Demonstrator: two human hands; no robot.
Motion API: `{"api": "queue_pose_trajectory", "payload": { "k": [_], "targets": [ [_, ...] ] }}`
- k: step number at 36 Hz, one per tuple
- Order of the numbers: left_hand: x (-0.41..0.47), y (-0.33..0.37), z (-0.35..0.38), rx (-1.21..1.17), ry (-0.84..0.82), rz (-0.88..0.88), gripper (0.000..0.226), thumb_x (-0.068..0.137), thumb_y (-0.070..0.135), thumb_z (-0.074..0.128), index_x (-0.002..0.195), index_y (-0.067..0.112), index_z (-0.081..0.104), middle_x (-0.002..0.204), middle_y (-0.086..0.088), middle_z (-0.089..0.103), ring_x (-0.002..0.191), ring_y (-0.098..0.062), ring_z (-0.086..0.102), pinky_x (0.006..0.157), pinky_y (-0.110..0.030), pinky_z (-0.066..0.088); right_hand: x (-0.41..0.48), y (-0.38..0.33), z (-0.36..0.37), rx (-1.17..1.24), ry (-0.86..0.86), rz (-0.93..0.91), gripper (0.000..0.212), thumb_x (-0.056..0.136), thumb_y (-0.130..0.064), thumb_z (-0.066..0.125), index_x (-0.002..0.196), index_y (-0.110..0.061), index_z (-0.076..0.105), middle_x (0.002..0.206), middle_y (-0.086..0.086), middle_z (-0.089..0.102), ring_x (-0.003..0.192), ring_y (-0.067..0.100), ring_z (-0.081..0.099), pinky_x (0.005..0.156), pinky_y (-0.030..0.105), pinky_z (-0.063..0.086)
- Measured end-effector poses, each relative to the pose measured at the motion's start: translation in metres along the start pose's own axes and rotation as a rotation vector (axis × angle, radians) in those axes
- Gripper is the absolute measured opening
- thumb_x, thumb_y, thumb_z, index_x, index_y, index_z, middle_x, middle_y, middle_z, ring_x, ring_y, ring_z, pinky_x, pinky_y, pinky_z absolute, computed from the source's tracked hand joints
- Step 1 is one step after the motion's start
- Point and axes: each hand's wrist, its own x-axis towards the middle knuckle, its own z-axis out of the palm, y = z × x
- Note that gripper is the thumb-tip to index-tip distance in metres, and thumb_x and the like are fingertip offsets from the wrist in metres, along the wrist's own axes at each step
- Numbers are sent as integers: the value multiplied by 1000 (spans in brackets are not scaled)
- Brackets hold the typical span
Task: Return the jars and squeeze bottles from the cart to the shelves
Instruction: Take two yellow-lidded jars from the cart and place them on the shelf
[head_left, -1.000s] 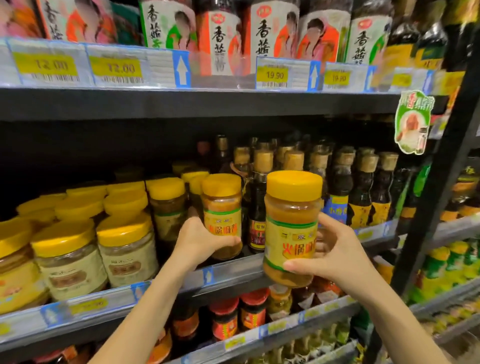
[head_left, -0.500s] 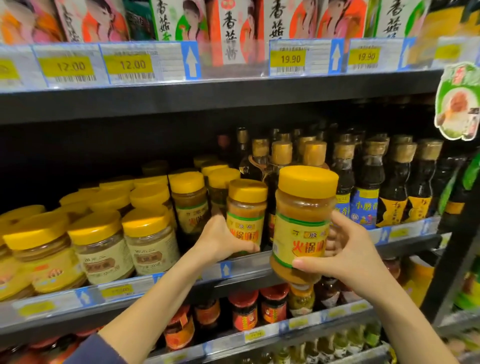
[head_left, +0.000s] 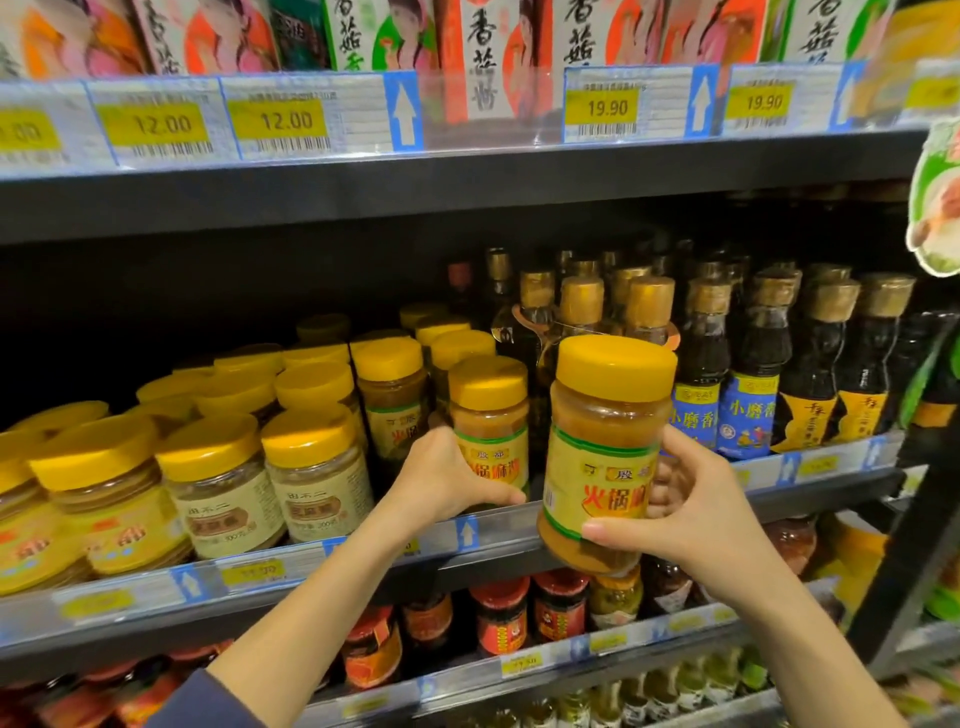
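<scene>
Grips a jar in the right hand, thumb across the label front and fingers curled behind; keeps it upright in the air, just near of the front edge of the middle shelf, not yet set down. Wraps the left hand round the lower part of a second jar of the same kind, at the shelf front just left of the held one; hard to tell whether fully resting there or being shifted. Looks like midway through shelving this pair: one jar in or nearly in its row, one more to go in beside it. Cannot judge how much is left, with no cart in view. Cannot see the exact slot either, hidden behind the held jar. Further left, rows of paler jars with similar yellow lids. To the right and farther back, dark bottles with gold caps, standing close by and probably easy to knock when pushing the jar in. Above, the top shelf with price tags along its edge, low enough to call for care with the lid. Below, red-lidded jars on the next shelf down.
</scene>
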Motion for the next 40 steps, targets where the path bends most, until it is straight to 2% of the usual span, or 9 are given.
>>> {"api": "queue_pose_trajectory", "payload": {
  "k": [6,10,14,16,21,27,30,36,40],
  "targets": [
    [-3,2,-3,11,-31,11,56,53,48,84,100,21,68,96,6,73,92,-7,66,81,-27,54,3,1,10,-8,-38,16,76,37,-31,90,106,-29,59,105,-6,72,93,14,71,73,26,58],
    [-12,6,-20,28,20,-79,65,53,46,86,98,13,52,94,6,59,86,-8,56,64,-22,48,5,1,17,-23,-50,20,79,36,-30,92,108,-28,58,106,-4,72,95,15,70,76,30,59],
    [-31,9,-50,-120,41,-40,85,62,35,82,131,10,39,134,-4,51,121,-16,51,97,-30,47,8,-4,26,-28,-57,1,72,41,-23,88,107,-26,58,105,-6,72,94,14,70,74,27,58],
    [-43,19,-71,-224,41,55,87,65,34,76,139,13,35,140,-7,47,125,-13,48,100,-22,42,12,-7,32,-31,-61,-11,71,44,-19,88,108,-25,59,105,-5,72,94,14,70,75,27,58],
    [-54,52,-122,-305,-108,223,80,57,41,70,131,19,48,131,1,56,115,-3,56,96,-15,46,22,-12,50,-34,-75,-40,72,45,-19,88,110,-29,58,108,-5,72,98,12,69,79,29,58],
    [-37,72,-152,-4,-356,264,77,58,44,84,126,28,51,119,10,64,106,-1,62,91,-24,53,31,-17,73,-37,-133,-58,74,49,-16,91,113,-30,58,108,-3,71,99,15,69,80,31,57],
    [-31,78,-151,134,-323,266,73,55,52,74,121,29,55,112,11,65,101,-4,63,87,-29,55,34,-18,80,-46,-158,-49,75,49,-18,91,115,-27,58,107,-1,72,98,15,69,81,33,57],
    [-26,81,-153,228,-284,267,73,47,58,71,112,26,62,100,12,67,88,-4,64,67,-16,56,36,-15,87,-48,-217,-39,69,55,-2,85,115,-21,57,105,-2,72,95,12,70,72,22,56],
    [-22,80,-151,227,-252,288,77,44,61,70,112,26,62,99,13,67,88,-4,64,69,-17,56,38,-14,86,-63,-204,-61,67,59,0,83,117,-21,57,106,-1,72,97,10,69,73,20,55]
  ]
}}
